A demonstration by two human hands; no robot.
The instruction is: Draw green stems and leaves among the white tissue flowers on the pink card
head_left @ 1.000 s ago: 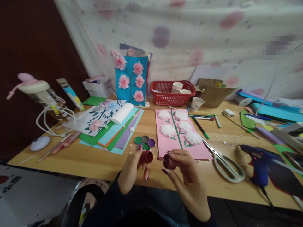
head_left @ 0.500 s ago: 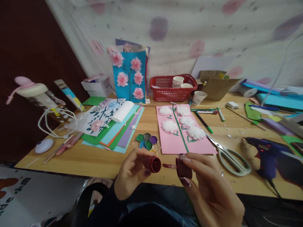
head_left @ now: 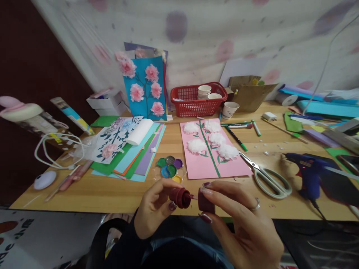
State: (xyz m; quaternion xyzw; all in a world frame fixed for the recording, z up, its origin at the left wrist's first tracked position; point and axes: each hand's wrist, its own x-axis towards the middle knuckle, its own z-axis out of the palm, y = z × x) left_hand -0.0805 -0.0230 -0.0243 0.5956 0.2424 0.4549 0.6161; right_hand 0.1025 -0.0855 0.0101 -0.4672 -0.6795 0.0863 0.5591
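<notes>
My left hand (head_left: 155,209) grips a small dark red lip gloss tube (head_left: 181,198), its open mouth facing right. Between the thumb and fingers of my right hand (head_left: 241,218) is the matching lip gloss cap (head_left: 206,201). A short applicator wand (head_left: 194,197) sticks out of the cap to the left, with its tip at the mouth of the tube. Just beyond my hands lies a pink sheet (head_left: 193,168) with white fluffy flowers and a painted green stem. A set of small paint pots (head_left: 171,169) sits left of that sheet.
Scissors (head_left: 267,181) and a blue glue gun (head_left: 307,175) lie at the right. Coloured papers (head_left: 140,168) are stacked at the left. A red basket (head_left: 193,108) holding paper cups stands at the back, beside a blue flower picture (head_left: 143,82).
My right hand has brought the cap leftward, and the applicator's tip has gone from apart to the tube's mouth. The whole view has shifted slightly.
</notes>
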